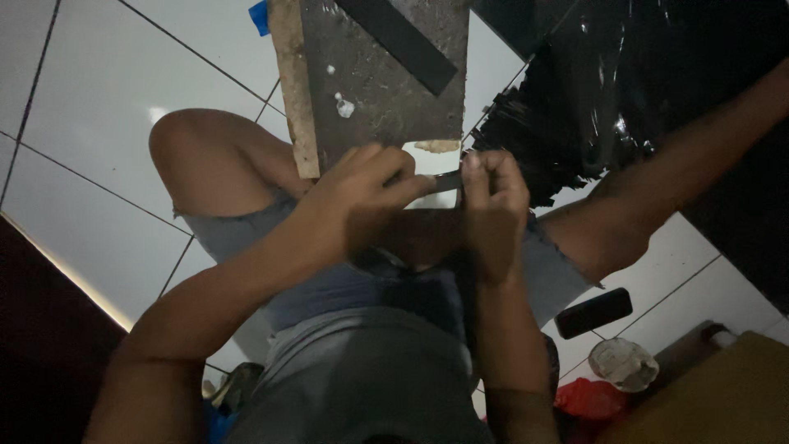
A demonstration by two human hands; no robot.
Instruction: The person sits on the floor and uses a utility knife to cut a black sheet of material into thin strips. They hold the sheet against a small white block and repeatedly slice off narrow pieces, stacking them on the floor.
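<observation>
A short dark strip (446,180) is pinched between both hands, just above the person's lap and right below the near edge of a dirty grey board (386,82). The left hand (362,197) grips one end with thumb and fingers closed on it; the right hand (491,201) clamps the other end — the two hands almost touching. A longer black strip (403,41) lies slanted on the board. A heap of black strips (526,144) sits to the right, on the white tiled floor (107,99) — a black phone (593,312) lies nearer
</observation>
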